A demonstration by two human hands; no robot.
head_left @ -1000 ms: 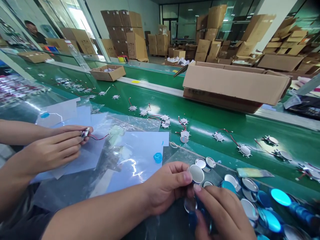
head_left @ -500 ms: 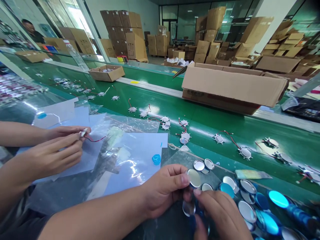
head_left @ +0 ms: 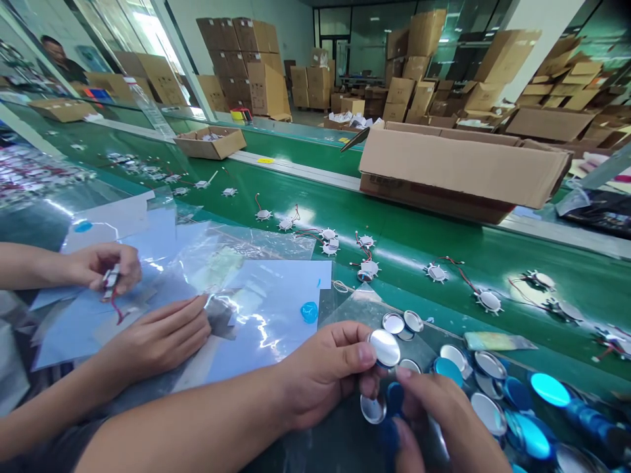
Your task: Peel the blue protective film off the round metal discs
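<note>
My left hand point(head_left: 340, 368) pinches a round silver metal disc point(head_left: 384, 348) by its edge, between thumb and fingers. Just to the right, my right hand point(head_left: 448, 420) has its thumb and index finger apart at the tips. Blurred blue patches point(head_left: 394, 397) show between and beside those fingertips; whether they are held I cannot make out. Below the left fingers lies another silver disc point(head_left: 373, 409). Several silver discs point(head_left: 393, 323) rest just beyond the held one. A spread of silver and blue-faced discs point(head_left: 530, 437) covers the table at right.
A co-worker's hands point(head_left: 162, 335) are at left, one holding a small white part with a red wire point(head_left: 112, 279). White wired parts point(head_left: 369, 270) lie along the green conveyor point(head_left: 305, 197). Beyond stands a large carton point(head_left: 458, 167). White sheets point(head_left: 276, 315) bear a blue blob point(head_left: 309, 313).
My right hand has moved slightly right, away from the held disc. The disc has tilted and looks brighter. The co-worker's hands have separated, one carrying the wired part left.
</note>
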